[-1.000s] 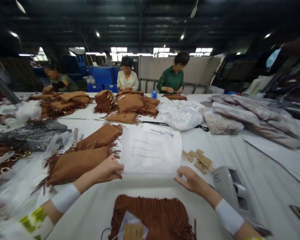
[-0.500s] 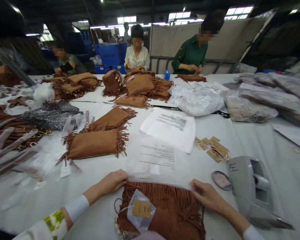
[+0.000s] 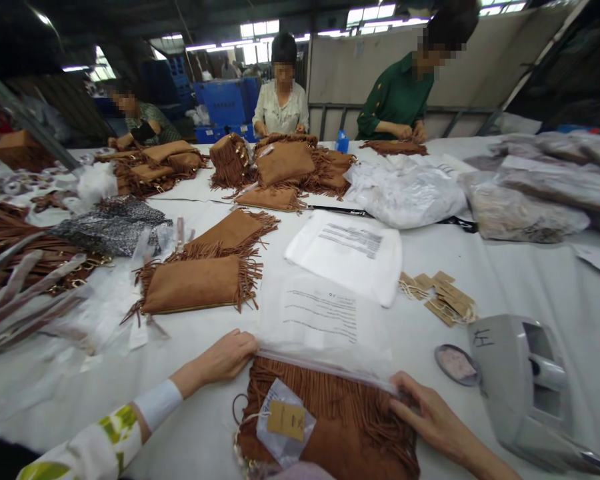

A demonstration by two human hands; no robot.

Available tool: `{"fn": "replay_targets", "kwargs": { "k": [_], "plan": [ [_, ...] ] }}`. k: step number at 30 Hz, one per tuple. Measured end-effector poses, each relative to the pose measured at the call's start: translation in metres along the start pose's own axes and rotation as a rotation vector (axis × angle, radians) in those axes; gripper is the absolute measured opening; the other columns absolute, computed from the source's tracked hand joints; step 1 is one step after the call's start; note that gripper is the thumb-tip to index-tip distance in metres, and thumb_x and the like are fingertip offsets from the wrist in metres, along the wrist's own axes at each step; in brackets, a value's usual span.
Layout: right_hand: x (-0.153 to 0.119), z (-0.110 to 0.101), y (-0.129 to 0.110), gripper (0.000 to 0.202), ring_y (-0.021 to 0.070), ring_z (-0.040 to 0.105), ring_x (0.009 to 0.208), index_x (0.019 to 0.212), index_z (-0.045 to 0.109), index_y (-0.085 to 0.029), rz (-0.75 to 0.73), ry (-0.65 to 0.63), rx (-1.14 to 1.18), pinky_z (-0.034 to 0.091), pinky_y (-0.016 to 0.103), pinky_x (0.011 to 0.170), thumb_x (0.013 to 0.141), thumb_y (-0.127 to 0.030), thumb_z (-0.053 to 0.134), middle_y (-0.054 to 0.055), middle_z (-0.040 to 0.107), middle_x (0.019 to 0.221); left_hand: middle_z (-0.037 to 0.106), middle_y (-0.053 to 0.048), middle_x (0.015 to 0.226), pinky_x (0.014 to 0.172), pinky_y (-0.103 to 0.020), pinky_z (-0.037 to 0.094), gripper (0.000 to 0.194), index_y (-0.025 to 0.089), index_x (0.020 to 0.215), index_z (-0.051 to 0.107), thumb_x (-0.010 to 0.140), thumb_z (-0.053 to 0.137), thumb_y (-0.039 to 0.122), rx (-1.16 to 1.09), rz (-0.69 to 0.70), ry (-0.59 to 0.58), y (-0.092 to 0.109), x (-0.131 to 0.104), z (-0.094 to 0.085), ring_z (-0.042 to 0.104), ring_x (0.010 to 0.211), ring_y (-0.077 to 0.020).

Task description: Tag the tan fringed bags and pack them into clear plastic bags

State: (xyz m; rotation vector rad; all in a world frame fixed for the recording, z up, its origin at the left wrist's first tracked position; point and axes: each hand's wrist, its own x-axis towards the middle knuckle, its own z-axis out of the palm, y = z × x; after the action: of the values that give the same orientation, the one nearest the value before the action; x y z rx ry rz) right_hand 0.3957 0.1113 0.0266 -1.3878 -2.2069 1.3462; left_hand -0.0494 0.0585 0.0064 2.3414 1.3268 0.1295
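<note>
A clear plastic bag [image 3: 325,320] with printed text lies in front of me, its near edge across the top of a brown fringed bag [image 3: 345,427]. My left hand [image 3: 233,355] pinches the left corner of that edge. At the right corner my right hand [image 3: 423,407] grips it, thumb and fingers closed over the plastic beside the fringe. On the fringed bag rest a kraft paper tag [image 3: 286,420] and a small clear pouch [image 3: 273,440]. A chain strap shows at its left side, and its near end runs out of view.
Brown fringed pouches [image 3: 195,283] lie to the left, with a stack of white plastic bags [image 3: 347,253] ahead. Loose paper tags [image 3: 445,297], a grey tape dispenser [image 3: 520,380] and a round dish [image 3: 457,365] are at right. Three people work across the table.
The view has shifted, so most things appear slightly farther right. The plastic edge now slants down toward my right hand, which sits a little lower. Both hands keep hold of it.
</note>
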Motion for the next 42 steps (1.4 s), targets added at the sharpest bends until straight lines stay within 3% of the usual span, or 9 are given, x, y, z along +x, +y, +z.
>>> {"fn": "replay_targets", "kwargs": {
  "k": [7, 12, 17, 20, 24, 30, 35, 39, 42],
  "plan": [
    [-0.007, 0.006, 0.007, 0.029, 0.0169, 0.056, 0.067, 0.079, 0.052, -0.023, 0.014, 0.053, -0.008, 0.044, 0.027, 0.064, 0.086, -0.051, 0.046, -0.002, 0.057, 0.069, 0.055, -0.005, 0.088, 0.077, -0.033, 0.037, 0.009, 0.022, 0.082, 0.044, 0.081, 0.043, 0.013, -0.059, -0.047, 0.020, 0.001, 0.022, -0.003, 0.048, 0.084, -0.0214],
    [-0.009, 0.006, 0.008, 0.029, 0.0169, 0.055, 0.066, 0.078, 0.053, -0.023, 0.013, 0.075, -0.001, 0.044, 0.027, 0.063, 0.086, -0.050, 0.047, -0.002, 0.057, 0.068, 0.054, -0.003, 0.079, 0.071, -0.030, 0.037, 0.011, 0.021, 0.074, 0.044, 0.076, 0.046, 0.011, -0.164, -0.139, 0.054, 0.001, 0.028, 0.009, 0.048, 0.079, -0.0194],
    [-0.018, 0.003, 0.001, 0.019, 0.0177, 0.059, 0.075, 0.089, 0.056, -0.023, 0.010, -0.003, 0.052, 0.046, 0.027, 0.068, 0.085, -0.040, 0.050, -0.001, 0.062, 0.077, 0.045, 0.004, 0.063, 0.059, -0.024, 0.034, 0.013, 0.021, 0.067, 0.040, 0.077, 0.046, 0.017, -0.375, -0.206, 0.034, 0.008, 0.013, 0.011, 0.042, 0.062, -0.0127],
    [-0.023, 0.003, -0.005, 0.015, 0.0177, 0.060, 0.080, 0.091, 0.055, -0.022, 0.010, -0.010, 0.075, 0.046, 0.027, 0.073, 0.083, -0.034, 0.053, 0.000, 0.063, 0.083, 0.049, 0.004, 0.070, 0.059, -0.022, 0.037, 0.008, 0.021, 0.076, 0.043, 0.082, 0.045, 0.026, -0.553, -0.180, -0.055, 0.010, -0.002, -0.002, 0.047, 0.066, -0.0124],
    [-0.022, 0.006, -0.003, 0.010, 0.0165, 0.058, 0.075, 0.087, 0.054, -0.022, 0.013, 0.007, 0.030, 0.045, 0.026, 0.070, 0.082, -0.031, 0.053, -0.001, 0.061, 0.078, 0.052, 0.004, 0.076, 0.066, -0.023, 0.040, 0.019, 0.021, 0.080, 0.045, 0.081, 0.056, 0.036, -0.794, -0.193, -0.129, 0.014, -0.016, -0.012, 0.050, 0.073, -0.0136],
    [-0.029, 0.024, 0.018, 0.008, 0.0152, 0.054, 0.064, 0.078, 0.052, -0.023, -0.029, 0.084, -0.103, 0.042, 0.026, 0.063, 0.081, -0.030, 0.052, -0.002, 0.058, 0.069, 0.047, 0.004, 0.065, 0.061, -0.024, 0.029, 0.032, 0.020, 0.064, 0.038, 0.088, 0.052, 0.035, -0.312, -0.164, 0.086, 0.031, -0.030, 0.013, 0.044, 0.063, -0.0119],
    [-0.048, 0.037, 0.019, 0.020, 0.0142, 0.052, 0.063, 0.072, 0.049, -0.022, -0.038, 0.033, -0.135, 0.041, 0.025, 0.060, 0.086, -0.037, 0.050, -0.001, 0.058, 0.069, 0.054, 0.000, 0.074, 0.064, -0.026, 0.033, 0.026, 0.021, 0.072, 0.042, 0.093, 0.045, 0.036, -0.250, -0.076, 0.016, 0.038, -0.053, 0.037, 0.049, 0.070, -0.0146],
    [-0.069, 0.031, 0.005, 0.017, 0.0140, 0.053, 0.064, 0.092, 0.048, -0.022, -0.023, -0.003, -0.025, 0.042, 0.025, 0.064, 0.092, -0.038, 0.040, -0.002, 0.056, 0.068, 0.055, -0.002, 0.079, 0.071, -0.028, 0.038, 0.023, 0.021, 0.078, 0.047, 0.094, 0.042, 0.036, -0.275, -0.078, -0.012, 0.044, -0.078, 0.056, 0.051, 0.075, -0.0170],
    [-0.085, 0.020, -0.001, 0.015, 0.0159, 0.055, 0.076, 0.099, 0.047, -0.020, -0.095, -0.017, -0.069, 0.045, 0.029, 0.073, 0.087, -0.030, 0.046, 0.002, 0.058, 0.081, 0.058, -0.003, 0.090, 0.077, -0.029, 0.043, 0.025, 0.021, 0.093, 0.052, 0.086, 0.057, 0.046, -0.336, -0.060, -0.070, 0.045, -0.093, 0.063, 0.052, 0.083, -0.0189]
  ]
}}
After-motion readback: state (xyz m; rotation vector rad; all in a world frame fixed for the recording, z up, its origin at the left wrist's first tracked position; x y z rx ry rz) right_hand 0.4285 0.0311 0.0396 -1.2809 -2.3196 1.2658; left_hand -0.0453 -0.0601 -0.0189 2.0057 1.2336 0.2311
